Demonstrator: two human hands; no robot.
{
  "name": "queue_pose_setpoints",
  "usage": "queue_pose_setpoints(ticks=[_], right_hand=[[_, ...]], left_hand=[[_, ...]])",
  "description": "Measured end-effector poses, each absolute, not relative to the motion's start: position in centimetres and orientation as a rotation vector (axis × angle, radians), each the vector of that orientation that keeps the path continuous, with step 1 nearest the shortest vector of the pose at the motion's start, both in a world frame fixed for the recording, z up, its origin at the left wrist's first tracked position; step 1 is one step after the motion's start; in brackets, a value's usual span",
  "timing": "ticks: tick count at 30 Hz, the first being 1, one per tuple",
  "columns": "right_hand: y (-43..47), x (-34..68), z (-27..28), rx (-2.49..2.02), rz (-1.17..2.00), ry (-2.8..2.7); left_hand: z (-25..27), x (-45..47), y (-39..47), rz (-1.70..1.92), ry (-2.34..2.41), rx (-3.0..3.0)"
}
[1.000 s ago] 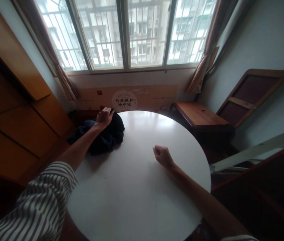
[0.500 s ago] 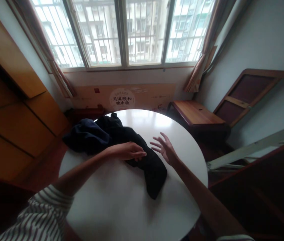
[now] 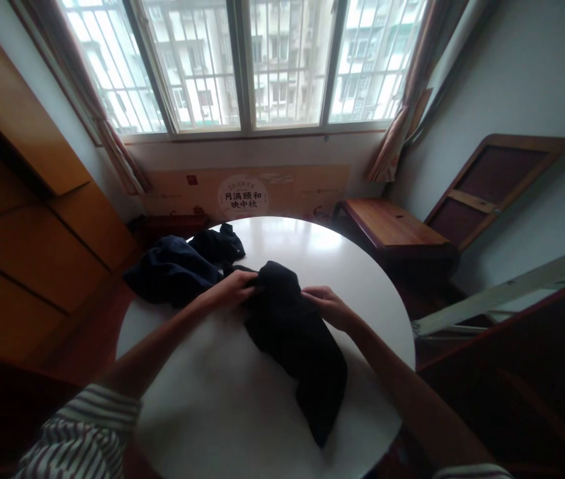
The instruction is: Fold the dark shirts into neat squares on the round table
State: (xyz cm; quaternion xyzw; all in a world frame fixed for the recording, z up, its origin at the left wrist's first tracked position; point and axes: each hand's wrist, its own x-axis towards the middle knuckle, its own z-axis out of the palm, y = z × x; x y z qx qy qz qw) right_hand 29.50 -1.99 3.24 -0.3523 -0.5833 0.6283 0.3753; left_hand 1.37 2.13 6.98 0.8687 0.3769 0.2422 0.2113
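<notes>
Clock positions read on the round white table (image 3: 223, 412), 12 toward the window (image 3: 197, 66), 6 toward the wearer. Compared with half a second earlier: black cloth (image 3: 307, 346) shifted farther toward 5 o'clock, now between both hands, upper end bunched on the 12 o'clock side of centre, free end pointing to 5. Left hand (image 3: 236, 287) now at 11 o'clock, previously nearer centre and over the cloth. Right hand (image 3: 330, 306) at 2 o'clock, formerly spread and apart from the cloth, now touching its right margin. Dark blue cloth (image 3: 173, 269) at 10 o'clock, essentially unmoved. Left fingers: bent and drawn together, pinching the black cloth at its upper left edge. Right fingers: half bent, thumb and index close together, tips partly hidden; whether closed on fabric, impossible to tell.

Counts. Hands: two. Striped sleeves (image 3: 83, 426): two. Table: one. Cloth between the hands: one. Heaps beside it: two, namely the dark blue cloth and a smaller black bundle (image 3: 220, 244) at 11 o'clock; any join with the handled piece not discernible. Window: one, four panels in view. Curtains (image 3: 387, 150): two, toward 11 and 1. Printed banner (image 3: 245, 193): one, at 12, below the window. Wooden bench (image 3: 397, 223): one, beyond 2 o'clock.
</notes>
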Motion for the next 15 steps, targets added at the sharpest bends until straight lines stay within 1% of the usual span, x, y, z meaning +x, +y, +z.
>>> queue_pose_setpoints(ticks=[2,3,5,6,7,8,10,13,15], right_hand=[[-1.9,29.8,3.6,-0.907,1.683,-1.358],[-1.6,30.0,3.6,-0.951,1.635,-1.306],[-0.8,30.5,3.3,-1.088,1.430,-1.213],[-0.4,30.8,3.1,-1.155,1.327,-1.159],[0.0,31.2,2.8,-1.205,1.251,-1.102],[0.3,31.5,2.5,-1.235,1.204,-1.060],[0.7,32.1,1.9,-1.279,1.145,-1.061],[1.1,32.6,1.1,-1.383,0.948,-1.215],[1.3,32.7,0.7,-1.414,0.830,-1.301]], left_hand=[[9.1,2.1,3.4,0.922,1.061,2.399],[10.2,2.6,4.0,1.086,1.109,2.403],[11.8,3.8,4.8,1.388,1.193,2.428],[12.3,4.4,5.0,1.461,1.203,2.451],[12.4,5.0,4.9,1.452,1.192,2.487],[12.2,5.6,4.5,1.379,1.170,2.526],[10.8,6.3,2.8,1.115,1.125,2.577],[7.5,6.2,-1.0,0.672,1.142,2.588],[5.3,5.6,-3.4,0.441,1.146,2.577]])
